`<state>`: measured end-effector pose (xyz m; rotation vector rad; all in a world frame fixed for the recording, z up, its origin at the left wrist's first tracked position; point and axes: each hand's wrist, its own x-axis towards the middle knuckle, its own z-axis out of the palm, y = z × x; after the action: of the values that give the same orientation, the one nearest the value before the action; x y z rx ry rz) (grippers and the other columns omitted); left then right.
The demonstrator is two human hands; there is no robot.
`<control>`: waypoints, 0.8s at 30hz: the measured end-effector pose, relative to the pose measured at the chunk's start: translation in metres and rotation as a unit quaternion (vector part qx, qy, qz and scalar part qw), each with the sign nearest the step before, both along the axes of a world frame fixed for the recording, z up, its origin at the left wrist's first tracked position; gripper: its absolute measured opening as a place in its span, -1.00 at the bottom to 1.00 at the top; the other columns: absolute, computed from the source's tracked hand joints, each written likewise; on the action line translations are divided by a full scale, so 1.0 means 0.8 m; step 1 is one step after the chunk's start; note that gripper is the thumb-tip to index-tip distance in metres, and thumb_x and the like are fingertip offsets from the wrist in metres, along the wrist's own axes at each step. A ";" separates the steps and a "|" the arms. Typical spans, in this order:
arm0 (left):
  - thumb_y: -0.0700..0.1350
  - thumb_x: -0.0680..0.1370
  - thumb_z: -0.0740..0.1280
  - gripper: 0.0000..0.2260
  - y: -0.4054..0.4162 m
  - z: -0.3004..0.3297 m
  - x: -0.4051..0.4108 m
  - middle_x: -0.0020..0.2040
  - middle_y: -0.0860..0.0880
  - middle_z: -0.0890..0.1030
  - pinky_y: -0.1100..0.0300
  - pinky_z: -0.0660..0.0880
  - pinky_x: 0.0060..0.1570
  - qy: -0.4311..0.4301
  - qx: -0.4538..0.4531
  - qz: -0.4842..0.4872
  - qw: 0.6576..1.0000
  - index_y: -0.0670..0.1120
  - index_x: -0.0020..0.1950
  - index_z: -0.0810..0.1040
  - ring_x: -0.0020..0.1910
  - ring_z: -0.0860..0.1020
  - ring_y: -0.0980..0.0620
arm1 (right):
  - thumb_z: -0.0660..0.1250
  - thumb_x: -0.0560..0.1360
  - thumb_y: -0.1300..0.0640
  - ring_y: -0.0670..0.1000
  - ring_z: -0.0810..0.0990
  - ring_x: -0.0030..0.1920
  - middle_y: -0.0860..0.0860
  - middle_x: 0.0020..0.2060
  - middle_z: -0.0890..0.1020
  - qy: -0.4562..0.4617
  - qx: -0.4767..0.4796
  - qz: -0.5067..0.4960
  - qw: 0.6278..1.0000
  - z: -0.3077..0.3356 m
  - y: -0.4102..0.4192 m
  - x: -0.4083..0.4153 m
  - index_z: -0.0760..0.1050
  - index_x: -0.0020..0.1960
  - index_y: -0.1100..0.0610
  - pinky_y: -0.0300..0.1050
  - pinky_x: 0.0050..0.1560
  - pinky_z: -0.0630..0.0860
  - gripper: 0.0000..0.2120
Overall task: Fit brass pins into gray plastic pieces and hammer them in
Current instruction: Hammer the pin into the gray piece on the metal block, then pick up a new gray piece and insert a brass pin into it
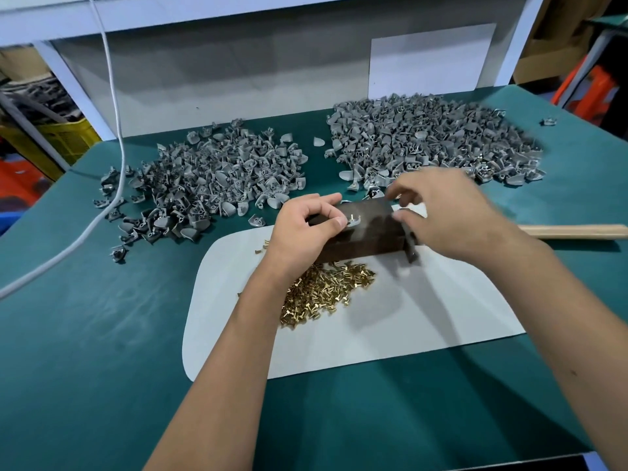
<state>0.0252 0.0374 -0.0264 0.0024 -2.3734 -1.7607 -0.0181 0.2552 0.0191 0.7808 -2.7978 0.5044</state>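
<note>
A green-covered tabletop is being backed along its far edge by a grey panel bearing a pale sheet. Yellow crates are being kept beyond the left corner, cardboard beyond the right.

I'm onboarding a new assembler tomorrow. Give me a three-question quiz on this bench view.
1. True or false: the loose heap of small brass pins lies on the pale grey mat.
2. How many heaps of gray plastic pieces sit on the green table cover?
3. What does the left hand pinch over the dark wooden block? A) a gray plastic piece B) the white cable C) a hammer

Key: 1 true; 2 two; 3 A
</note>
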 end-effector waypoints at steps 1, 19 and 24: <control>-0.30 0.51 0.46 -0.87 0.000 0.001 0.000 0.25 -0.03 0.66 -0.12 0.28 0.50 0.002 -0.003 -0.002 1.000 -0.10 -0.19 0.70 0.40 0.50 -0.02 | 0.46 0.51 0.03 0.03 0.54 0.07 -0.05 -0.01 0.61 0.006 -0.003 0.040 0.999 0.002 -0.010 0.004 0.59 0.17 -0.05 0.03 0.17 0.51 -0.76; -0.15 0.50 0.43 -0.90 -0.067 -0.002 -0.004 -0.29 0.21 0.60 0.37 0.50 -0.17 0.013 -0.151 0.359 0.921 0.02 -0.18 0.68 -0.38 0.52 0.32 | 0.31 0.62 -0.09 0.08 0.47 -0.19 -0.01 -0.30 0.54 0.027 0.018 0.136 0.990 -0.002 -0.045 -0.026 0.44 -0.24 0.14 0.03 -0.04 0.41 -0.62; -0.35 0.42 0.35 -0.75 -0.091 -0.005 -0.001 -0.21 0.05 0.68 0.02 0.66 -0.14 -0.052 -0.190 0.343 0.918 -0.04 -0.08 0.71 -0.25 0.62 0.00 | 0.35 0.57 -0.18 0.04 0.54 -0.29 -0.04 -0.37 0.56 -0.002 -0.002 0.062 0.998 -0.007 -0.043 -0.056 0.44 -0.30 0.02 -0.08 -0.22 0.39 -0.63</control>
<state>0.0242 -0.0353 -0.0301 0.7850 -2.3213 -0.9837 -0.0627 0.2204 0.0131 0.9582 -2.7638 0.5308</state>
